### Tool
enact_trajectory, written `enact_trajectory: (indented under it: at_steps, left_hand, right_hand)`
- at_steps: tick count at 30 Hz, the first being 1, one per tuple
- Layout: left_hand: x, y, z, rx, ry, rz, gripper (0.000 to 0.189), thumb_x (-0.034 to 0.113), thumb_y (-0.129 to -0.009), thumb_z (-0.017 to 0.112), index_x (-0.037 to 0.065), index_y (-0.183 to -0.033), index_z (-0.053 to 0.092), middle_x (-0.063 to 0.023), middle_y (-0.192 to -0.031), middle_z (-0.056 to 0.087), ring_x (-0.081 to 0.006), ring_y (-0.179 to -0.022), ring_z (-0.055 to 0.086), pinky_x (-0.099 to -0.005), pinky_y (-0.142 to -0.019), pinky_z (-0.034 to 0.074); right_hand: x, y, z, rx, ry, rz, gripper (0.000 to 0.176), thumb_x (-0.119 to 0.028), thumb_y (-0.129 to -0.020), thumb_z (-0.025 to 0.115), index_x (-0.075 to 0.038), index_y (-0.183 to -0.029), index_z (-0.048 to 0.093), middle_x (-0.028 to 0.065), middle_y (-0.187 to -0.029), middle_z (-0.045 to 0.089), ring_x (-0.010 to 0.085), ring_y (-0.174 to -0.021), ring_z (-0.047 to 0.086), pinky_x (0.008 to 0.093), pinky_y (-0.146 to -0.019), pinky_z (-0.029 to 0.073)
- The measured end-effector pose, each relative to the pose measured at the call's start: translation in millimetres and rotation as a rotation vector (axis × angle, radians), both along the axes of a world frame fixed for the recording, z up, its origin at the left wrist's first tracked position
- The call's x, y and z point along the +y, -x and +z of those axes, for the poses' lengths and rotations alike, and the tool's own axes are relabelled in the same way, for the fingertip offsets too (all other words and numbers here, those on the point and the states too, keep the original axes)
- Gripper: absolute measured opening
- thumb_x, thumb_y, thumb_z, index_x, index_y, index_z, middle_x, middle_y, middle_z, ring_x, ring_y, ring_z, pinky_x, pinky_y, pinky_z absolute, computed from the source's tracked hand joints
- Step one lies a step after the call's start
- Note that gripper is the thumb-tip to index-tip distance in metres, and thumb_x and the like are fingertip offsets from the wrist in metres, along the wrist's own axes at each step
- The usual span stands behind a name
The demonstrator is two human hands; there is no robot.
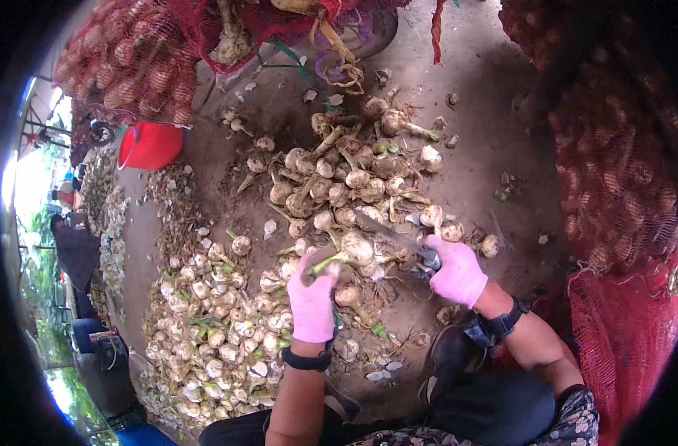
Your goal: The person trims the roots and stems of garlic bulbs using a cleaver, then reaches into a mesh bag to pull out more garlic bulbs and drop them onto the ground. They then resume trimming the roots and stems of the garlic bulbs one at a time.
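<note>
My left hand (313, 301), in a pink glove, is closed around the green stem of a pale garlic bulb (356, 248). The bulb sticks out to the right of my fingers. In my right hand (458, 273), also gloved in pink, is a knife (391, 233) gripped by its dark handle. Its blade points up and left, over the bulbs and close to the held one. Beyond both hands lies a heap of soil-stained garlic bulbs (331, 178) with stems. Left of my left hand spreads a pile of cleaner, short-stemmed garlic bulbs (212, 334).
Full red mesh sacks (138, 59) stand at the upper left, and another mesh sack (614, 178) is on the right. A red bucket (151, 145) sits at the left. Farther left, a person (77, 249) is near more piles. Peelings litter the ground (473, 141).
</note>
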State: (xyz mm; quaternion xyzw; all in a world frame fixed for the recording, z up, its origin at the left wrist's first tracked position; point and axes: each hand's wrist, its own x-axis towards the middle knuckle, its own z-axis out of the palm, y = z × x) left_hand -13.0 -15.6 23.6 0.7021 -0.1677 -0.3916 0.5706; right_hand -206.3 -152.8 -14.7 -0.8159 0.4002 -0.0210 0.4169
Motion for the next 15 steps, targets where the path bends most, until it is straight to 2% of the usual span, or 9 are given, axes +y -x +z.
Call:
enact_trajectory:
  at_steps: [1, 3, 4, 6, 8, 10, 12, 14, 15]
  left_hand:
    - [3, 0, -6, 0.002, -0.003, -0.004, 0.029, 0.005, -0.084, 0.058, -0.004, -0.111, 0.057, -0.0093, -0.108, 0.06, -0.0162, -0.095, 0.059, -0.0283, -0.083, 0.048]
    - [5, 0, -13, 0.494, 0.144, 0.039, 0.037, 0.004, -0.084, 0.054, -0.004, -0.12, 0.05, -0.0108, -0.109, 0.06, -0.0168, -0.097, 0.059, -0.0298, -0.087, 0.048]
    - [4, 2, -12, 0.495, 0.143, 0.037, 0.037, 0.004, -0.084, 0.054, -0.004, -0.12, 0.05, -0.0108, -0.109, 0.06, -0.0168, -0.097, 0.059, -0.0298, -0.087, 0.048]
    - [-1, 10, -6, 0.166, 0.088, -0.152, 0.048, -0.004, -0.078, 0.059, -0.001, -0.124, 0.046, -0.0106, -0.109, 0.06, -0.0186, -0.094, 0.06, -0.0306, -0.088, 0.047]
    - [0, 10, -10, 0.256, 0.134, -0.104, 0.046, -0.002, -0.077, 0.063, 0.0, -0.121, 0.049, -0.0098, -0.111, 0.059, -0.0176, -0.098, 0.058, -0.0302, -0.089, 0.046]
    - [0, 6, -5, 0.09, -0.041, -0.357, 0.051, -0.001, -0.075, 0.067, 0.0, -0.122, 0.048, -0.0091, -0.114, 0.056, -0.0156, -0.103, 0.055, -0.0306, -0.091, 0.046]
    - [-1, 17, -3, 0.058, -0.043, -0.354, 0.06, 0.001, -0.073, 0.071, 0.001, -0.126, 0.044, -0.0072, -0.112, 0.056, -0.0141, -0.103, 0.055, -0.0308, -0.09, 0.046]
    - [1, 24, -14, 0.059, 0.128, -0.229, 0.064, 0.003, -0.072, 0.074, 0.002, -0.126, 0.041, -0.0061, -0.108, 0.058, -0.0153, -0.098, 0.057, -0.0305, -0.087, 0.047]
    - [-1, 23, -14, -0.085, 0.199, -0.234, 0.064, 0.005, -0.072, 0.076, 0.004, -0.125, 0.041, -0.006, -0.104, 0.058, -0.0151, -0.093, 0.058, -0.0294, -0.084, 0.048]
  right_hand:
    - [2, -3, 4, -0.03, -0.023, 0.01, 0.025, -0.019, -0.075, 0.063, -0.01, -0.098, 0.058, 0.0184, -0.078, 0.063, 0.038, -0.075, 0.062, 0.0447, -0.066, 0.049]
    - [4, -8, 20, -0.035, 0.003, 0.047, 0.025, -0.018, -0.074, 0.063, -0.01, -0.098, 0.058, 0.018, -0.079, 0.063, 0.0379, -0.075, 0.062, 0.0445, -0.066, 0.049]
    - [5, -10, 24, -0.041, 0.032, 0.088, 0.025, -0.017, -0.073, 0.062, -0.009, -0.097, 0.058, 0.0175, -0.079, 0.063, 0.0378, -0.075, 0.062, 0.0444, -0.066, 0.049]
    - [8, -11, 26, -0.118, 0.096, 0.089, 0.026, -0.015, -0.071, 0.062, -0.009, -0.096, 0.058, 0.0165, -0.08, 0.063, 0.0377, -0.076, 0.062, 0.0441, -0.065, 0.05]
    - [8, -12, 39, -0.067, 0.109, 0.159, 0.025, -0.014, -0.069, 0.062, -0.008, -0.093, 0.057, 0.0157, -0.078, 0.062, 0.0372, -0.075, 0.062, 0.0442, -0.064, 0.049]
    - [11, -11, 43, -0.106, 0.152, 0.173, 0.025, -0.013, -0.068, 0.062, -0.009, -0.092, 0.056, 0.0156, -0.077, 0.061, 0.0365, -0.074, 0.062, 0.0445, -0.063, 0.049]
    - [14, -11, 47, -0.146, 0.195, 0.187, 0.025, -0.012, -0.068, 0.062, -0.009, -0.091, 0.056, 0.0155, -0.076, 0.061, 0.0358, -0.074, 0.062, 0.0448, -0.061, 0.049]
    - [17, -12, 51, -0.104, 0.225, 0.276, 0.026, -0.011, -0.067, 0.062, -0.009, -0.092, 0.054, 0.0141, -0.077, 0.06, 0.0343, -0.072, 0.062, 0.0452, -0.06, 0.048]
    - [19, -12, 50, -0.104, 0.224, 0.276, 0.026, -0.011, -0.067, 0.062, -0.009, -0.092, 0.054, 0.0141, -0.077, 0.06, 0.0343, -0.072, 0.062, 0.0452, -0.06, 0.048]
